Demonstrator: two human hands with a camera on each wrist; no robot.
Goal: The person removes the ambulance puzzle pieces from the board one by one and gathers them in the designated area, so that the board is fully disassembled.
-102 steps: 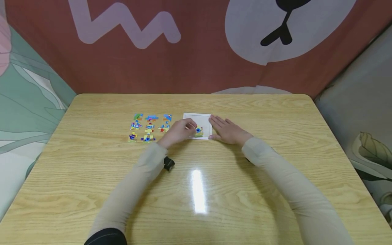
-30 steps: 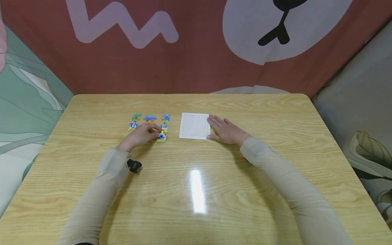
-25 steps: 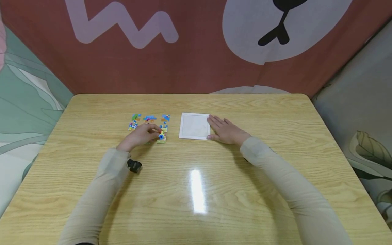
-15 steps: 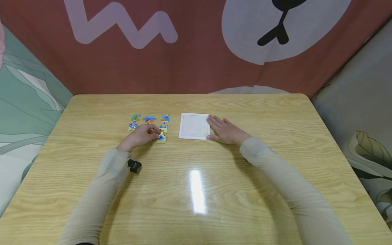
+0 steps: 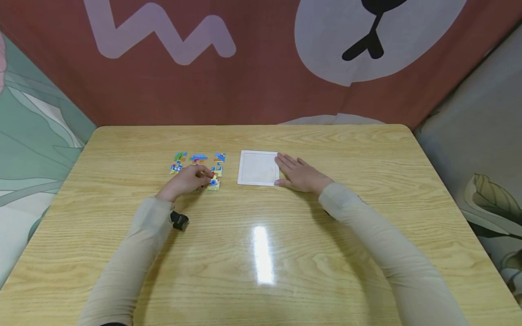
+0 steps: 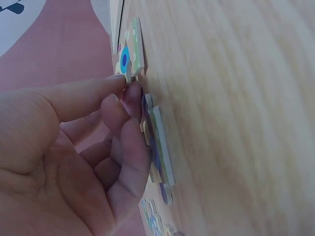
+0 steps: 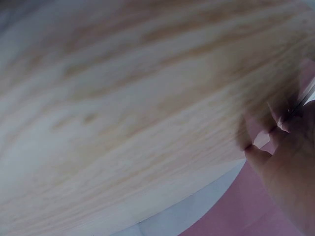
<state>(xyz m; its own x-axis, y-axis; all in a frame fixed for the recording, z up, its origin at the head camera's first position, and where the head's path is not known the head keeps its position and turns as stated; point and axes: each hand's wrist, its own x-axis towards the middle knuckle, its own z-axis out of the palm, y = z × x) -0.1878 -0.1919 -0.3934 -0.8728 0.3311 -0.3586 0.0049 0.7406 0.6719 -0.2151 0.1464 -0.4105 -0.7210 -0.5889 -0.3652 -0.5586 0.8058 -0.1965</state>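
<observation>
My left hand [image 5: 188,180] pinches a jigsaw puzzle piece [image 5: 214,183] between thumb and index finger, at the lower right of a group of pieces. That piece shows yellow with a blue round spot and a green edge; in the left wrist view the puzzle piece [image 6: 135,46] stays close over the table at the fingertips. Other pieces lie under and behind the hand, partly hidden by it. My right hand [image 5: 302,175] lies flat with straight fingers, its fingertips at the right rim of a white square puzzle tray [image 5: 240,168]. The tray holds no pieces.
Several loose puzzle pieces [image 5: 198,157] lie in rows left of the tray on the wooden table [image 5: 310,253]. A printed cloth [image 5: 261,90] hangs behind the table's far edge. A black wrist camera [image 5: 179,221] sits on the left wrist.
From 3.4 seconds ago, my left hand has carried the yellow piece out of the tray, leftward to the other pieces. Over the last second it hardly moves. The right hand stays by the tray.
</observation>
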